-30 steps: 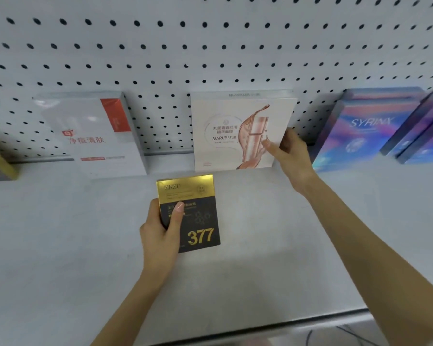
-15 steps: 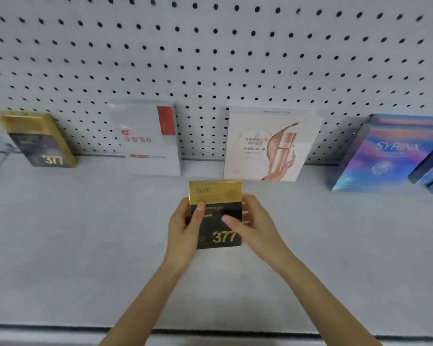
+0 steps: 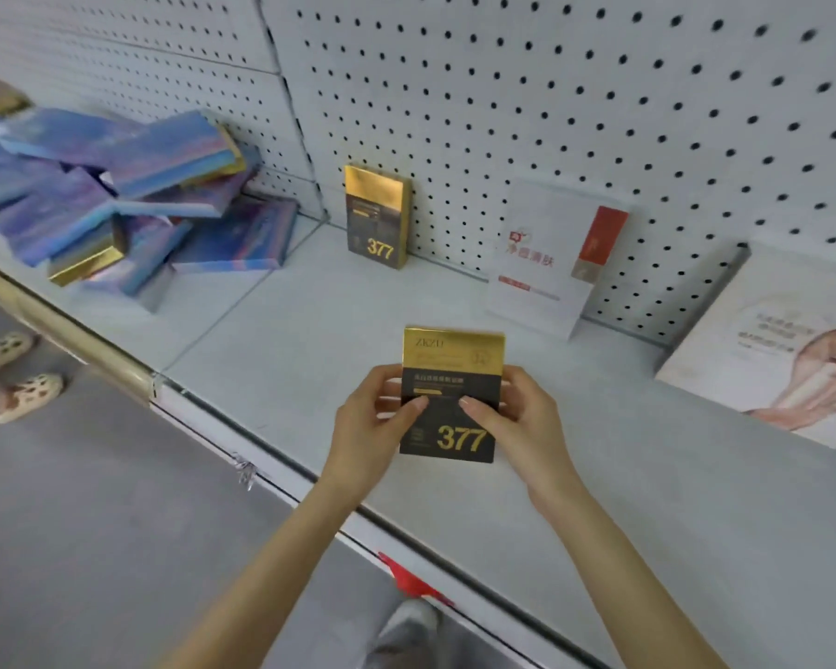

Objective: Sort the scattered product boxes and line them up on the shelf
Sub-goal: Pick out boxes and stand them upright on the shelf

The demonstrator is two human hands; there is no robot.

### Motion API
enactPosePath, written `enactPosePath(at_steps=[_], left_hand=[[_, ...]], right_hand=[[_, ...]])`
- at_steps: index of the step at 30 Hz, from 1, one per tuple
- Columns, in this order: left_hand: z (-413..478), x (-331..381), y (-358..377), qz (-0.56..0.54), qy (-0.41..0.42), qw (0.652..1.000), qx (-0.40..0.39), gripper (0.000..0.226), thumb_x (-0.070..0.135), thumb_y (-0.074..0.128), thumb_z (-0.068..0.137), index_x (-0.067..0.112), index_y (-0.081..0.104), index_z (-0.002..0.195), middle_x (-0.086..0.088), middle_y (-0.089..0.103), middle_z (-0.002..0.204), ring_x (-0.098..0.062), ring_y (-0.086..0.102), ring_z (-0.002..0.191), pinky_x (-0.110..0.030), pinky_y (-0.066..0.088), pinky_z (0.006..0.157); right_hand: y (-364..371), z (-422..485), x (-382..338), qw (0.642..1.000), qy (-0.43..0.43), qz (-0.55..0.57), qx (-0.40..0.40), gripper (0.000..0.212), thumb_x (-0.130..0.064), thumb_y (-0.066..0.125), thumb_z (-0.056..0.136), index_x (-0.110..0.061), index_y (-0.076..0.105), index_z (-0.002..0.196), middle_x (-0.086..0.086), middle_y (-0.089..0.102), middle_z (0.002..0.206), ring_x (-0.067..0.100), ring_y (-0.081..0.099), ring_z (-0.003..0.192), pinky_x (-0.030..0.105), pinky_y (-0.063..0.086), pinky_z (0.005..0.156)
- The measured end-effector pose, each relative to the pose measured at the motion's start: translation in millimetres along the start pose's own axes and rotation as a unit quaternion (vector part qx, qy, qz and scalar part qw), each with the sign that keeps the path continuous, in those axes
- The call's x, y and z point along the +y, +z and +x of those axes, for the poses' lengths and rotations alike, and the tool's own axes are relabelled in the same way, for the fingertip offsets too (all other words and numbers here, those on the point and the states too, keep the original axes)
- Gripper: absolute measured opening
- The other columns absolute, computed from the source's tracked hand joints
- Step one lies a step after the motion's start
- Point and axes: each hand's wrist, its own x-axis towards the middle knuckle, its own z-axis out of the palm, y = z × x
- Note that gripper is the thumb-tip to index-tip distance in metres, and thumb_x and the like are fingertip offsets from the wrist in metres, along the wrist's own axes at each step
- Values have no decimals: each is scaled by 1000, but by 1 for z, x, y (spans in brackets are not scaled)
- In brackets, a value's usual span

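Both hands grip a black-and-gold "377" box [image 3: 451,398] above the white shelf [image 3: 310,340]: left hand [image 3: 375,417] and right hand [image 3: 517,417] each pinch one side (thumbs across its front). A matching upright 377 box [image 3: 376,217] leans against the pegboard [image 3: 551,99] beyond, with blue boxes [image 3: 117,195] heaped far left.

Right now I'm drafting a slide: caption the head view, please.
Left hand and right hand hold a black-and-gold 377 box over the shelf; its twin stands against the pegboard.

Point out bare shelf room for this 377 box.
Room for the held 377 box: bare shelf between the standing 377 box and the white box, along the pegboard, and in front of both. Crowded: the blue box heap at left.
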Motion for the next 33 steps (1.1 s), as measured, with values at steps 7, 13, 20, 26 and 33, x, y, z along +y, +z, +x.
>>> enactPosePath(at_steps=[7, 13, 20, 26, 33], left_hand=[[87, -9, -39, 0, 44, 999, -4, 23, 10, 70, 83, 26, 59, 98, 6, 69, 92, -4, 65, 76, -12, 49, 65], [169, -17, -40, 29, 48, 996, -70, 23, 15, 66, 87, 23, 58, 107, 10, 64, 94, -1, 61, 82, -5, 45, 64], [208, -15, -15, 6, 73, 991, -115, 35, 16, 64, 89, 18, 57, 123, 10, 62, 103, -2, 60, 88, 0, 44, 67], [229, -4, 13, -26, 94, 985, -139, 33, 11, 65, 88, 18, 58, 119, 16, 61, 94, 8, 58, 85, -1, 43, 72], [242, -6, 23, -35, 105, 981, -162, 32, 13, 66, 87, 22, 58, 117, 12, 63, 95, 4, 60, 85, -11, 49, 77]], right_hand=[[34, 61, -16, 976, -79, -101, 178, 37, -20, 72, 84, -24, 51, 113, -7, 57, 113, 4, 58, 97, 11, 46, 80], [-19, 111, -14, 905, -31, -55, 420, 68, -29, 80, 76, -20, 40, 130, 1, 52, 126, 13, 54, 108, 13, 44, 86], [-40, 125, -8, 915, 17, -26, 402, 23, -24, 78, 78, -23, 61, 94, -4, 71, 101, 19, 67, 99, 32, 55, 86], [-58, 105, -8, 905, 24, -8, 424, 32, -21, 73, 84, -16, 61, 113, -5, 69, 111, 5, 66, 98, 16, 53, 78], [-55, 105, -6, 896, 46, -2, 442, 32, -20, 70, 86, -15, 61, 116, -11, 68, 106, -1, 64, 95, 12, 50, 76]])
